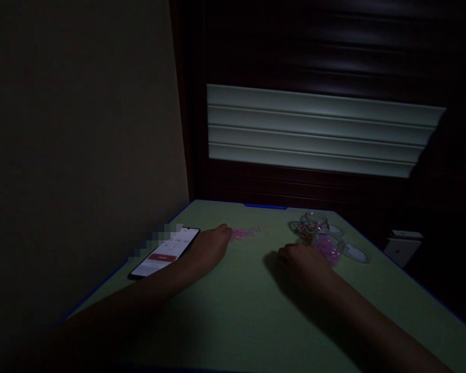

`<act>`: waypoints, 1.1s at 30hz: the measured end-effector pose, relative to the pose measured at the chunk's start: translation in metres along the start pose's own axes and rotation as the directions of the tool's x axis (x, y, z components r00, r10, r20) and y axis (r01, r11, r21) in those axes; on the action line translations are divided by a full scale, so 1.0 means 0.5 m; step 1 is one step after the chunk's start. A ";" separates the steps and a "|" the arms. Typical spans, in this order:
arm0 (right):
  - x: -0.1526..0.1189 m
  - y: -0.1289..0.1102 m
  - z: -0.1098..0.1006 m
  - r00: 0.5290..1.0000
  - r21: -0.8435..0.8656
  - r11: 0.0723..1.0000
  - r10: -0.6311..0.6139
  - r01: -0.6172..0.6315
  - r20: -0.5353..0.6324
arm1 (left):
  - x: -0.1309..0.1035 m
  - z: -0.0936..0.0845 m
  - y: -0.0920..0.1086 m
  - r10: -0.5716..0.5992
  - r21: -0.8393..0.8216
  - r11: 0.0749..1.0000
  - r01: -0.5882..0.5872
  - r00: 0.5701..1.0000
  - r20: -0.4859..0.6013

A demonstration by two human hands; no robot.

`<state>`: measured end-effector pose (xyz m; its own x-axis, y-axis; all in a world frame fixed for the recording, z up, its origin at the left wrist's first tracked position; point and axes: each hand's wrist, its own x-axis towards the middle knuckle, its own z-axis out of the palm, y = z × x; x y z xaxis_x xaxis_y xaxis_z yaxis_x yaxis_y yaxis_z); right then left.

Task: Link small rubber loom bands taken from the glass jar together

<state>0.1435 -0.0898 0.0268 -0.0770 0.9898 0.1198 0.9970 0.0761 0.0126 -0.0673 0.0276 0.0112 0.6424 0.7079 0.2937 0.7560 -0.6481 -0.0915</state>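
Note:
Small pink and pale strands [243, 234] lie loosely on the green table [233, 311], just right of my left hand [213, 246]. That hand is closed at their edge, and what its fingers hold, if anything, is hidden. My right hand [305, 264] is closed too, in front of a clear jar of pink pieces [328, 248]; its fingertips are too dark to show anything in them. Behind stands a second clear jar [314, 223] with multicoloured small pieces.
A lit phone [165, 254] lies left of my left hand. Clear round lids [356, 253] rest beside the jars. A wall rises on the left, and a dark slatted panel stands behind the table. A white boxlike object [404, 246] is past the right edge.

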 end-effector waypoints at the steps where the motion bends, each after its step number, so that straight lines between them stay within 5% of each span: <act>1: -0.001 0.000 0.001 1.000 -0.001 1.000 0.000 0.000 -0.004 | 0.001 0.002 -0.003 -0.017 0.010 1.000 0.017 1.000 0.004; 8: -0.001 0.002 0.002 1.000 0.023 1.000 0.000 0.001 -0.029 | 0.003 0.019 -0.023 -0.035 0.022 0.999 0.035 0.999 -0.012; 23: -0.003 -0.001 -0.003 0.999 0.015 1.000 -0.007 0.008 -0.031 | -0.005 0.005 -0.007 -0.099 0.025 0.995 0.096 0.986 0.131; 33: -0.003 -0.004 -0.008 1.000 -0.001 1.000 0.007 -0.007 0.002 | -0.006 0.014 -0.013 -0.080 0.025 0.997 0.078 0.994 0.078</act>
<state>0.1418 -0.0920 0.0305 -0.0700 0.9906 0.1174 0.9975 0.0689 0.0132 -0.0732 0.0320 0.0041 0.5878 0.7770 0.2254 0.8068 -0.5837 -0.0916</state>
